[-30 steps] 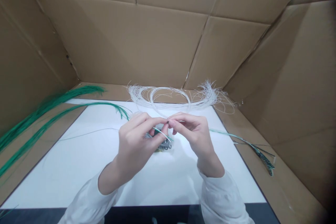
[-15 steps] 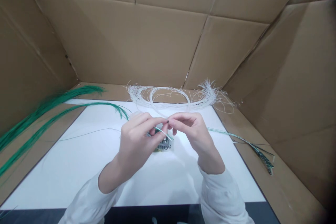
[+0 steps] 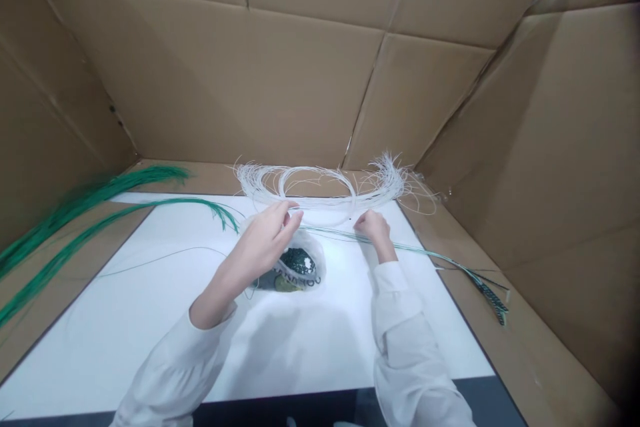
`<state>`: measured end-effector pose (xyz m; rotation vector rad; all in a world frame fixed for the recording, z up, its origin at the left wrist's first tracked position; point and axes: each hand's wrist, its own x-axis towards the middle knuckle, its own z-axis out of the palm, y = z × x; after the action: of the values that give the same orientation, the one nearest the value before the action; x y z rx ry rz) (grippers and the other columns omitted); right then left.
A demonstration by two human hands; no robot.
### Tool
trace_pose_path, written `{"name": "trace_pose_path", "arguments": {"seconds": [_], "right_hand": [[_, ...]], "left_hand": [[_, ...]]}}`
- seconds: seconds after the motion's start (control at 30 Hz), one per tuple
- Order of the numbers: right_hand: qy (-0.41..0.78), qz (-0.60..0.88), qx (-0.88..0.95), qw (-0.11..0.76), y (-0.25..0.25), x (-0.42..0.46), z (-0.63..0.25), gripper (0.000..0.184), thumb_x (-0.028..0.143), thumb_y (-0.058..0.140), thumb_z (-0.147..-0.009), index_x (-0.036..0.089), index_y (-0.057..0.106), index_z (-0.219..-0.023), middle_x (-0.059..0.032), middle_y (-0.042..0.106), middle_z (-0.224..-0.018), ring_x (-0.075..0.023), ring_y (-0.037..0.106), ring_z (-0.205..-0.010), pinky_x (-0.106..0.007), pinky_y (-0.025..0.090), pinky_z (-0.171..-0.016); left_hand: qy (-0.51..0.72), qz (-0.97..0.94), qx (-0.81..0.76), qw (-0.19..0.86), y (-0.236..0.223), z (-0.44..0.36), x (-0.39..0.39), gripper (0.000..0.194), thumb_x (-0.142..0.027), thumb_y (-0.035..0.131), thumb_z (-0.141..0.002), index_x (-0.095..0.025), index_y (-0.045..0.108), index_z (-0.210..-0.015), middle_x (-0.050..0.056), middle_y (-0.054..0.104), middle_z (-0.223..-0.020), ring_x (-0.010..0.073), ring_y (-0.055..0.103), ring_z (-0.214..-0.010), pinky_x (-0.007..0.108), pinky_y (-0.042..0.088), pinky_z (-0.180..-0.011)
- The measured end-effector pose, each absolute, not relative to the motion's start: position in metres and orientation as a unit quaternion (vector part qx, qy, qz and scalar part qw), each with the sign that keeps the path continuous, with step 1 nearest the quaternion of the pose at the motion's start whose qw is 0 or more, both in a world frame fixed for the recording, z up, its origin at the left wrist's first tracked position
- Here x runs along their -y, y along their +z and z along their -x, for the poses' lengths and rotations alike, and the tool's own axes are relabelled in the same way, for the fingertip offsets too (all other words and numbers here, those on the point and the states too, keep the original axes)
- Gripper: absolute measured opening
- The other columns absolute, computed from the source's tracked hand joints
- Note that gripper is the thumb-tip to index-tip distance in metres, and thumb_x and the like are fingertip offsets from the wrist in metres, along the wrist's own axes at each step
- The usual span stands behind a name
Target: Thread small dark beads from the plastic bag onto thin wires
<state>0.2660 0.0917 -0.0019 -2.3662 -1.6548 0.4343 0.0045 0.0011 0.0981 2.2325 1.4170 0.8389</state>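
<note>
My left hand point(image 3: 265, 233) is curled above the left side of the bag, thumb and forefinger close together at the left end of thin green and white strands point(image 3: 330, 232). To its right, my right hand point(image 3: 373, 225) is closed in a pinch beside the same strands; a tiny dark speck shows near its fingertips, but what it grips is hidden. Below and between the hands sits an opened clear plastic bag point(image 3: 313, 282) with printed letters, holding many small dark green beads point(image 3: 299, 261). The strands run right to dark patterned ends point(image 3: 493, 297).
Coiled white strands point(image 3: 250, 180) lie along the back. Two bundles of green strands point(image 3: 125, 183) stretch along the left. A white sheet point(image 3: 300, 360) covers the work surface, with cardboard walls point(image 3: 225, 80) around it.
My hands, together at their fingertips before, have moved apart, the right one going right and a little farther away. The bag of beads has come into fuller view. The view has shifted slightly.
</note>
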Motion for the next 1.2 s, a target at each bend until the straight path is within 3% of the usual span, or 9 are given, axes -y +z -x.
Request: {"name": "trace_pose_path", "arguments": {"seconds": [0.2, 0.4, 0.53, 0.63, 0.7, 0.77, 0.9, 1.0, 1.2], "right_hand": [[0.126, 0.806, 0.574, 0.071, -0.023, -0.097, -0.272, 0.022, 0.022, 0.057, -0.072, 0.019, 0.070, -0.089, -0.0135, 0.067, -0.097, -0.0236, 0.061, -0.093, -0.028, 0.042, -0.070], [0.134, 0.758, 0.636, 0.050, 0.015, -0.087, -0.259, 0.027, 0.020, 0.059, -0.069, 0.018, 0.068, -0.094, -0.0124, 0.066, -0.101, -0.0237, 0.060, -0.096, -0.029, 0.043, -0.075], [0.228, 0.618, 0.752, 0.021, 0.042, -0.063, -0.213, 0.013, 0.024, 0.063, -0.066, 0.021, 0.072, -0.076, -0.0008, 0.072, -0.078, -0.0144, 0.064, -0.076, -0.019, 0.044, -0.069], [0.264, 0.552, 0.790, -0.033, 0.041, -0.043, -0.171, 0.008, 0.018, 0.066, -0.061, 0.021, 0.071, -0.066, 0.0008, 0.068, -0.058, -0.0145, 0.063, -0.059, -0.019, 0.045, -0.058], [0.232, 0.554, 0.798, -0.042, 0.033, -0.031, -0.148, 0.014, 0.011, 0.061, -0.063, 0.017, 0.071, -0.072, -0.0045, 0.071, -0.069, -0.0192, 0.065, -0.068, -0.023, 0.047, -0.062], [0.183, 0.569, 0.801, -0.032, 0.024, -0.025, -0.134, 0.028, 0.007, 0.051, -0.070, 0.015, 0.067, -0.092, -0.0108, 0.069, -0.092, -0.0245, 0.064, -0.087, -0.029, 0.047, -0.071], [0.132, 0.580, 0.803, -0.033, 0.010, -0.023, -0.127, 0.038, 0.006, 0.040, -0.076, 0.016, 0.058, -0.109, -0.0135, 0.064, -0.107, -0.0263, 0.061, -0.094, -0.033, 0.047, -0.074], [0.119, 0.576, 0.808, -0.045, 0.005, -0.029, -0.129, 0.036, 0.010, 0.042, -0.076, 0.018, 0.059, -0.107, -0.0117, 0.064, -0.106, -0.0257, 0.062, -0.093, -0.032, 0.048, -0.072], [0.111, 0.567, 0.814, -0.066, 0.000, -0.033, -0.129, 0.026, 0.012, 0.048, -0.072, 0.018, 0.065, -0.090, -0.0105, 0.067, -0.095, -0.0261, 0.064, -0.086, -0.031, 0.048, -0.068]], "left_hand": [[0.288, -0.810, -0.483, 0.168, 0.095, -0.004, -0.005, 0.037, -0.030, 0.027, -0.091, -0.019, 0.062, -0.095, 0.006, 0.063, -0.089, 0.0193, 0.057, -0.086, 0.029, 0.041, -0.075], [0.289, -0.800, -0.498, 0.168, 0.098, 0.000, -0.011, 0.031, -0.031, 0.036, -0.087, -0.020, 0.065, -0.091, 0.003, 0.067, -0.090, 0.0180, 0.059, -0.082, 0.025, 0.041, -0.071], [0.286, -0.782, -0.526, 0.172, 0.097, 0.001, -0.012, 0.028, -0.034, 0.039, -0.085, -0.020, 0.063, -0.090, 0.001, 0.066, -0.079, 0.0152, 0.057, -0.064, 0.024, 0.038, -0.060], [0.291, -0.777, -0.532, 0.170, 0.096, 0.001, -0.013, 0.025, -0.035, 0.041, -0.083, -0.019, 0.061, -0.086, 0.000, 0.064, -0.075, 0.0145, 0.054, -0.060, 0.024, 0.036, -0.057], [0.297, -0.774, -0.529, 0.178, 0.096, 0.001, -0.013, 0.024, -0.034, 0.041, -0.083, -0.019, 0.059, -0.085, 0.001, 0.064, -0.077, 0.0154, 0.055, -0.065, 0.024, 0.036, -0.059], [0.304, -0.771, -0.529, 0.186, 0.097, 0.002, -0.012, 0.024, -0.035, 0.039, -0.084, -0.019, 0.058, -0.086, 0.001, 0.063, -0.078, 0.0156, 0.055, -0.068, 0.024, 0.037, -0.062], [0.318, -0.750, -0.540, 0.212, 0.100, 0.003, -0.009, 0.025, -0.038, 0.041, -0.083, -0.021, 0.048, -0.100, 0.000, 0.056, -0.080, 0.0128, 0.048, -0.058, 0.025, 0.036, -0.060], [0.322, -0.741, -0.527, 0.265, 0.103, 0.003, -0.007, 0.025, -0.040, 0.035, -0.086, -0.023, 0.043, -0.102, -0.001, 0.052, -0.083, 0.0127, 0.046, -0.062, 0.024, 0.035, -0.060], [0.331, -0.750, -0.469, 0.328, 0.109, 0.003, -0.006, 0.024, -0.037, 0.027, -0.090, -0.021, 0.041, -0.079, -0.003, 0.046, -0.074, 0.0121, 0.041, -0.065, 0.023, 0.031, -0.059]]}}
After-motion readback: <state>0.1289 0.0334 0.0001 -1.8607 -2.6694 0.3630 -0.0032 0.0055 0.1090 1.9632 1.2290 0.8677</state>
